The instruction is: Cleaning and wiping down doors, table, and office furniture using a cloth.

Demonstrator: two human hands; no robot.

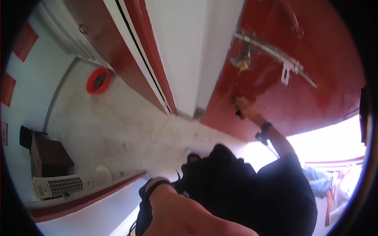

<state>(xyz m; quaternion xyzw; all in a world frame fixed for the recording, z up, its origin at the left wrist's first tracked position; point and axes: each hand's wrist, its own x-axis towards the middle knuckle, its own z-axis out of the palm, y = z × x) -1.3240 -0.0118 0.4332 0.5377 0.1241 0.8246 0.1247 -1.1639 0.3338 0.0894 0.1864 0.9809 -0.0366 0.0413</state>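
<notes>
My right hand point(246, 106) is at the red door panel point(274, 103), below its metal latch, with the fingers close to or against the surface. Blur hides the fingers; a small dark thing shows beside them, and I cannot tell whether it is held. Above the hand, a brass-coloured padlock point(242, 65) hangs near the long metal slide bolt point(265, 48), which has a slotted hasp point(285, 73). My left forearm point(189, 212) crosses the bottom of the view, with a black strap at the wrist; the left hand is mostly hidden beyond it.
A second red door leaf point(118, 56) stands at upper left. Beyond the doorway are a red basin point(98, 81) on the floor, a dark brown cabinet point(53, 150) and a white tower-shaped appliance point(65, 185) with a grille. A seated person point(333, 185) is at far right.
</notes>
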